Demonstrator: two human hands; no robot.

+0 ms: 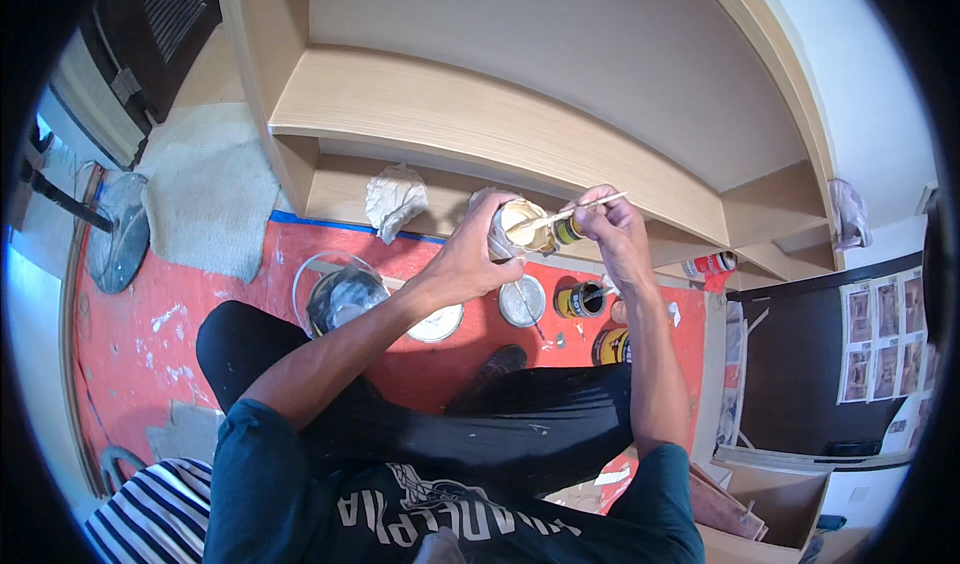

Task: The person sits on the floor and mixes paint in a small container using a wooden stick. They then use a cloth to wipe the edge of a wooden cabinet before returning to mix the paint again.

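Crumpled rag (394, 200), perhaps; wooden shelf (480, 124).

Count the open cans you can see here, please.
4: one can held in the left hand, a large can left on the red floor sheet, and two small yellow-labelled cans under the right hand. Others may be hidden.

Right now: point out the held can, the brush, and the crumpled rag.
can (512, 230), head view, cream-filled open top.
brush (590, 205), head view, mid handle.
rag (394, 200), head view, centre of bundle.
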